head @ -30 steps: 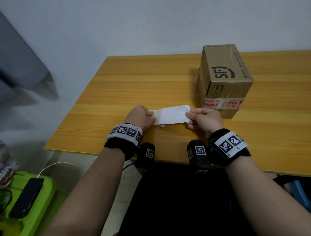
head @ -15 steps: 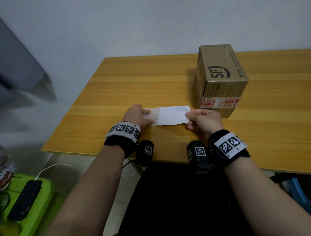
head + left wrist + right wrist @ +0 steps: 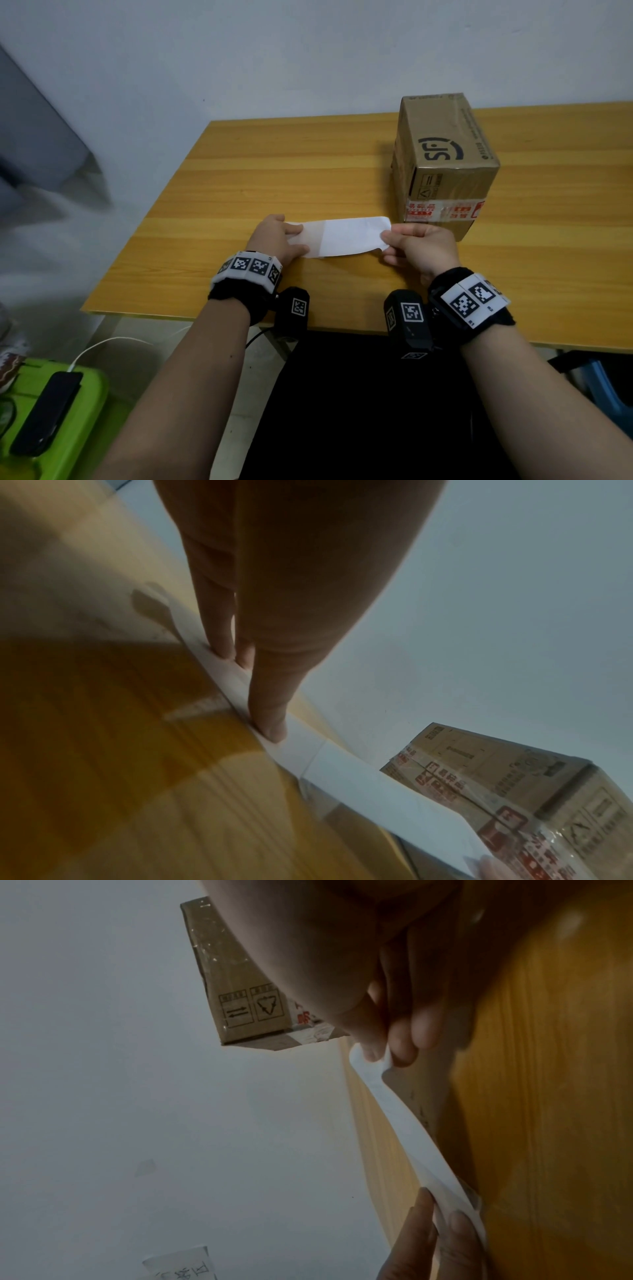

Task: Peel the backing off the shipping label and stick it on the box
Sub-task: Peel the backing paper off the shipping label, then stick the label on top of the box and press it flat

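A white shipping label [image 3: 352, 234] stretches between my hands on the wooden table [image 3: 274, 171], near its front edge. At its left end a greyish translucent strip of backing [image 3: 310, 236] shows. My left hand [image 3: 274, 236] presses that end flat with straight fingers [image 3: 270, 723]. My right hand [image 3: 411, 243] pinches the label's right end between thumb and fingertips [image 3: 400, 1045], lifting it slightly off the table. The brown cardboard box [image 3: 445, 154], with red-printed tape round its near face, stands upright just behind my right hand, apart from the label.
A white wall runs along the table's far edge. Left of the table, on the floor, a green bin [image 3: 85, 404] carries a dark phone [image 3: 44, 414] on a white cable. The table's front edge lies just under my wrists.
My left hand has gone from curled round the label's end to lying flat on it. The strip between my hands looks longer, with more greyish backing showing at the left.
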